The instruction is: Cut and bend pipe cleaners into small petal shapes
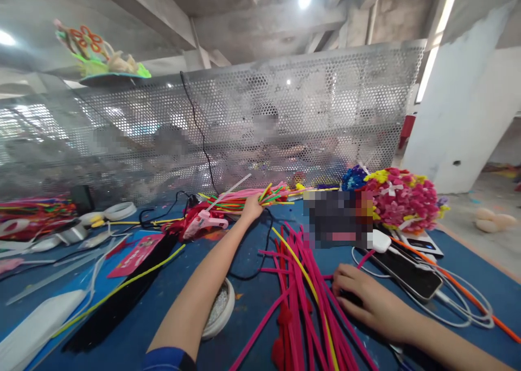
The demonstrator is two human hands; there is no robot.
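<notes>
"Lying along the back of the blue table [250,308] is a bundle of thin, fuzzy pink, green and orange stems [277,194], with the left hand [252,208] on it."

"Gripping any?"

"Can't tell; its fingertips are hidden."

"And the right hand [360,295]?"

"Fingers loosely curled, just beside the long, fuzzy magenta stems [297,284] spread mid-table. A magenta piece shows by its fingers; whether it's pinched, I can't tell."

"What's on its other side?"

"A flat black phone [407,276], near it."
</notes>
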